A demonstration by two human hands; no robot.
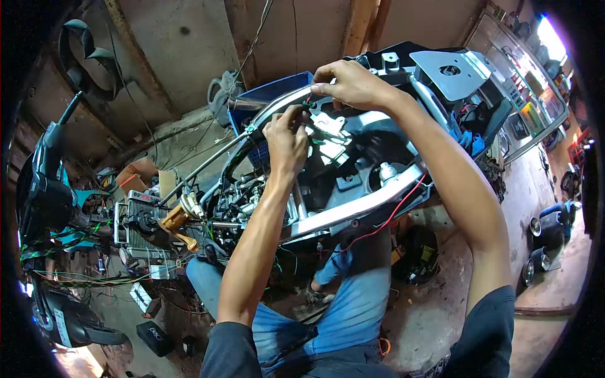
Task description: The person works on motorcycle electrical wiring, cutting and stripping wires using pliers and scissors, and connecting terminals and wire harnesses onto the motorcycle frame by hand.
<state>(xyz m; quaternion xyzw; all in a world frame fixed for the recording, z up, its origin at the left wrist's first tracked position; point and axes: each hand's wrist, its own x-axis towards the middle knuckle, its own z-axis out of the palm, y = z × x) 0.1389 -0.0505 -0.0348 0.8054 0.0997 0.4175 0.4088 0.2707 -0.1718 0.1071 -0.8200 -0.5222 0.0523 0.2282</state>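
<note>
"Where do we have the wiring (310, 105)?"

"Between our two hands, by the far rail of the frame (362, 205). Our left hand (288, 137) is just below it, fingers curled in; our right hand (353, 85) reaches over from the other side, thumb and forefinger close together."

"Do we have a firm hold of it?"

"The right makes a narrow pinch and the left a loose curl, but we can't tell what either one grips; the fingers hide it."

"And how far along are we?"

"Partway at best, we'd judge. The frame stands bare, so we can get at the wiring. White pieces (334, 151), perhaps connectors, lie in a cluster just beside our left hand."

"So what is left?"

"Plenty, by the look of it. A red wire (394, 211) loops down from the near rail, and we can't see where it ends. Whether any joint between our fingers is finished, we can't tell either."
</note>
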